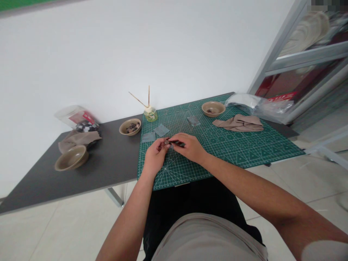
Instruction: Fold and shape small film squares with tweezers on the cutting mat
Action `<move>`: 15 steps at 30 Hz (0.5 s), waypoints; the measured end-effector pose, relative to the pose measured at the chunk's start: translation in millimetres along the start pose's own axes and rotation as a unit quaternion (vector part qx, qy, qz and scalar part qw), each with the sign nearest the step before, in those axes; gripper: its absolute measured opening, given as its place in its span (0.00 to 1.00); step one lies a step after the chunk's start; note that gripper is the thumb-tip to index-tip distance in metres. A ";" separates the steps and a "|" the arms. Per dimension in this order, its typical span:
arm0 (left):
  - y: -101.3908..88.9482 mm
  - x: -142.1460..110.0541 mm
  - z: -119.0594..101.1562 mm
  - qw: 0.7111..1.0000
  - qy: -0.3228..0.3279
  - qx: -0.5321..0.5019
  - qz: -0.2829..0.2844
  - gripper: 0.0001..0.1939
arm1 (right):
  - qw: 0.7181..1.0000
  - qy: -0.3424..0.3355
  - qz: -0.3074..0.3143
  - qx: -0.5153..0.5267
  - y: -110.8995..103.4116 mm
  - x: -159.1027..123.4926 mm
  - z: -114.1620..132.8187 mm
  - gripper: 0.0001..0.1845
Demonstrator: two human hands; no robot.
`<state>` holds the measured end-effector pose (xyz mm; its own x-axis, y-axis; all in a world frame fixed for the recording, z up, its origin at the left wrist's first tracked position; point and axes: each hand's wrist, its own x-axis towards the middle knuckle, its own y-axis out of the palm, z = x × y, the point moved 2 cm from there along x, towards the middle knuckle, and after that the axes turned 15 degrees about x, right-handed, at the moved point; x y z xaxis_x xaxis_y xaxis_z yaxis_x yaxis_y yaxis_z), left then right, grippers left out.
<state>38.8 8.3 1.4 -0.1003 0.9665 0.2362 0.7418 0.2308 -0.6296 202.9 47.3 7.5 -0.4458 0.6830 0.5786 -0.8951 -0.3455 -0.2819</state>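
Observation:
Over the green cutting mat (228, 139), my hands meet with fingertips close together. My left hand (156, 155) is closed, pinching a small brown roundish piece (166, 142) between thumb and fingers. Curled beside it, my right hand (191, 146) grips a slim dark thing (178, 144) whose tip reaches the brown piece; its kind is too small to make out. Small clear plastic bags lie flat just beyond: one bag (161, 130), another bag (148, 137) and a third bag (194, 120) farther right. A tan bowl (122, 129) of small brown and dark pieces stands left of the mat.
A second tan bowl (213, 114) with a few pieces sits at the mat's back, near a crumpled brown cloth (239, 123). A reed diffuser (150, 114) stands by the wall. Leftward on the dark table (108, 159) are a tan bowl (71, 158), a cloth (78, 139) and a plastic bag (78, 116).

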 end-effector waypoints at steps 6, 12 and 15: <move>1.5 -0.4 2.9 1.000 0.010 0.003 0.023 0.09 | 0.997 0.054 0.008 0.050 -1.8 3.4 -4.7 0.09; 4.6 0.0 9.5 1.000 -0.006 -0.007 0.015 0.09 | 0.995 0.093 0.012 0.043 -2.5 5.2 -8.5 0.08; 2.8 -0.7 6.0 1.000 0.001 0.010 0.019 0.07 | 0.994 0.101 0.009 0.051 -4.1 5.1 -6.9 0.06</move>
<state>36.9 8.9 -5.0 -0.0707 0.9743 0.2137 0.7319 0.1962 -0.6526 204.3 56.6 6.4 -0.4642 0.7873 0.4058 -0.8857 -0.4159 -0.2063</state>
